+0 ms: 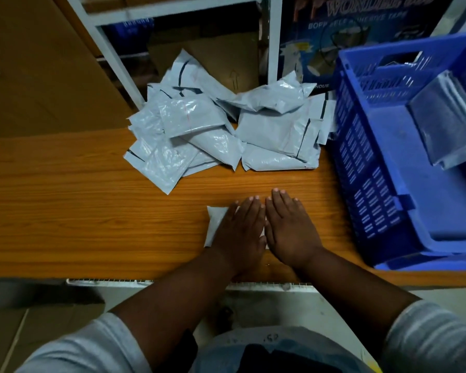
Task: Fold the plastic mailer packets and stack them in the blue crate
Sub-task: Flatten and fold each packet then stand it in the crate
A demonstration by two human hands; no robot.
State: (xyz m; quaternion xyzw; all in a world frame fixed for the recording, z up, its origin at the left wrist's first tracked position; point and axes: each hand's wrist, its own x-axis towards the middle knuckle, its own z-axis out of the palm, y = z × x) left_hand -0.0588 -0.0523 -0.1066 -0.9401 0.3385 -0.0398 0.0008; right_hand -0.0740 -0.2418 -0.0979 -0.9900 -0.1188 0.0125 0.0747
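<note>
Grey mailer (213,224) lies flat on the bench (92,211), pressed under both hands, left (240,232) and right (289,230), fingers straight, gripping nothing. Step: creasing the fold. Next, likely lift it into the crate (374,184), beside 1 packet (447,119); pile (213,125) waits.

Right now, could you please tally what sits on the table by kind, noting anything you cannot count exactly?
Crate: 1, blue
Packet under both hands: 1, white
Packets in the crate: 1 bundle, number unclear
Loose packets in the pile: overlapping, too tangled to count exactly
Hands pressing flat: 2, left hand, right hand
Total: 3 countable things, plus the pile
</note>
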